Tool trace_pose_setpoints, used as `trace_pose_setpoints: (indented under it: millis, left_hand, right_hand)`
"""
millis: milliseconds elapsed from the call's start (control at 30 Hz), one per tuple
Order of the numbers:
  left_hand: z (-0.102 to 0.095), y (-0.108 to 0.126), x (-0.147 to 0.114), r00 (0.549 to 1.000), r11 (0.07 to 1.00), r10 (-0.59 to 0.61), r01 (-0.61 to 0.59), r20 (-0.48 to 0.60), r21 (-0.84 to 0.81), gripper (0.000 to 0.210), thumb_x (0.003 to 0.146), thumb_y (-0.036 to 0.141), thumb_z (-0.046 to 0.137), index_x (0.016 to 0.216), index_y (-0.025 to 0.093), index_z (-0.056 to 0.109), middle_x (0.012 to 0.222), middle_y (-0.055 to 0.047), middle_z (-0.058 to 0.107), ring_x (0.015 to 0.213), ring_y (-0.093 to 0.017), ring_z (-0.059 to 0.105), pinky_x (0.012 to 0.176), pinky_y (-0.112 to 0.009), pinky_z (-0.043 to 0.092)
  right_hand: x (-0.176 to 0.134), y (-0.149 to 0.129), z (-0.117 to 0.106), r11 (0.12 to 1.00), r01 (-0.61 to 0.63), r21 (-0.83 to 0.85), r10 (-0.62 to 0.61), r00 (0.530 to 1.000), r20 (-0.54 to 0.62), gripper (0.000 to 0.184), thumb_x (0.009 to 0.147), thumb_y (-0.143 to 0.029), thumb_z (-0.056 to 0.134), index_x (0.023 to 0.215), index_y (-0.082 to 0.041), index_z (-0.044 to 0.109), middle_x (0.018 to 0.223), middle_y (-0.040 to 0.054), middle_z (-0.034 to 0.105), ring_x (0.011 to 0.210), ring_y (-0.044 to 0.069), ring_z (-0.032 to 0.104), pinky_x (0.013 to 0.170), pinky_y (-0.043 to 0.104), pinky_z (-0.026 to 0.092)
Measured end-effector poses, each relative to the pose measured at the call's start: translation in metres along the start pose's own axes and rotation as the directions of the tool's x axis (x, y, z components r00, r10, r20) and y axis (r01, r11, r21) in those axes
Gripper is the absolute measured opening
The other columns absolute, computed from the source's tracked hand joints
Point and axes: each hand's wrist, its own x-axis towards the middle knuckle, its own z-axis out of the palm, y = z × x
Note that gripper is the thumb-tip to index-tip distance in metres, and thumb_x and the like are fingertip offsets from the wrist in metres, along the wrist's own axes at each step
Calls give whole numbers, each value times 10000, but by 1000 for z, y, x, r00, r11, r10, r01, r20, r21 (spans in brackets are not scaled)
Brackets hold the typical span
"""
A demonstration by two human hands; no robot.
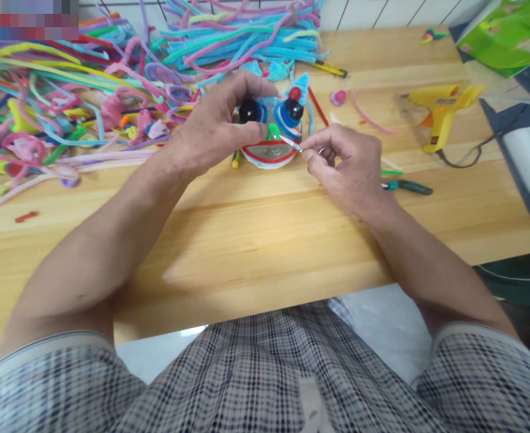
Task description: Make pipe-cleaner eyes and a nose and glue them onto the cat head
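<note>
A small craft face (274, 155) stands on the table, with black ball eyes, blue pipe-cleaner rings, a green nose and a red-edged mouth. My left hand (222, 117) curves around its left side, thumb near the green nose (272, 132) and fingers over the top. Pinched in my right hand (343, 159) is a small pair of scissors (292, 143), its pale, pointed blades directed left at the nose. A finger ring of the scissors shows between my fingers. Whether the tips touch the nose, I cannot tell.
Pipe cleaners (242, 42) and twisted pieces pile up at the back and left. Rightward stand a yellow glue gun (443, 114) with its cord, a dark-handled tool (409, 187) and a white box-like object (529, 159). A yellow cutter (332, 68) lies behind the face.
</note>
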Motion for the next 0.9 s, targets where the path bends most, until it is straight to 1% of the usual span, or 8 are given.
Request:
trace_pose_setpoints:
  millis: [100,233,333,400,500,633,767,900]
  left_hand:
    - [0,-3,1,1000,1000,-3,3,-2,-19,495,746,372,915,1209,488,784,1150,7,759,1022,-326,689,901,-500,502]
    - [3,3,0,999,996,-31,28,-34,-87,512,688,245,882,1177,374,803,1107,-3,744,979,-272,663,866,-425,438]
    - [4,5,0,999,995,-40,37,-31,-94,498,710,196,850,1195,295,796,1111,-24,740,979,-258,660,869,-410,432]
    - [3,2,0,999,997,-24,22,-24,-75,504,721,223,867,1210,325,795,1125,-18,748,983,-273,664,869,-422,449]
    - [2,-3,2,1000,998,20,-20,-6,-66,544,701,271,914,1205,438,796,1146,11,756,993,-297,661,872,-445,476]
    - [1,-9,3,999,997,39,-41,-26,-66,558,707,179,840,1224,384,799,1173,-6,745,1027,-298,651,905,-453,462]
    - [0,-13,5,999,998,51,-51,16,-37,542,722,258,899,1223,427,778,1152,1,745,967,-299,643,866,-455,483]
    - [0,-11,4,999,998,44,-44,8,-55,449,818,335,890,1251,344,773,1179,-20,730,1031,-286,671,931,-457,496]
  right_hand:
    - [0,0,0,999,9,-33,-10,1000,-8,73,982,-417,784,947,-353,783,776,-20,785,695,209,719,630,372,586]
    - [0,0,-1,999,11,-36,-11,1000,-6,78,986,-422,776,952,-352,785,779,-17,788,707,214,728,622,373,583]
    - [0,-1,-1,999,16,-41,-16,1000,-3,68,988,-405,773,952,-348,786,784,-14,790,706,212,725,632,372,585]
    - [0,-1,-1,999,25,-42,-25,1000,-3,63,992,-389,765,953,-345,786,792,-15,792,697,207,719,642,374,586]
    - [0,-2,-2,999,14,-31,-14,1000,-1,59,993,-389,768,951,-350,781,794,-18,788,694,209,713,653,380,587]
    - [0,-2,-2,1000,-11,-1,11,1000,15,55,983,-401,787,957,-353,776,784,-19,775,707,214,713,651,377,584]
    - [0,-3,-2,1000,15,-22,-15,1000,9,34,983,-359,775,954,-345,786,799,-18,787,692,202,708,661,372,588]
    - [0,-4,-3,997,65,-36,-65,998,1,66,990,-317,744,946,-334,790,798,-17,791,669,192,705,672,368,595]
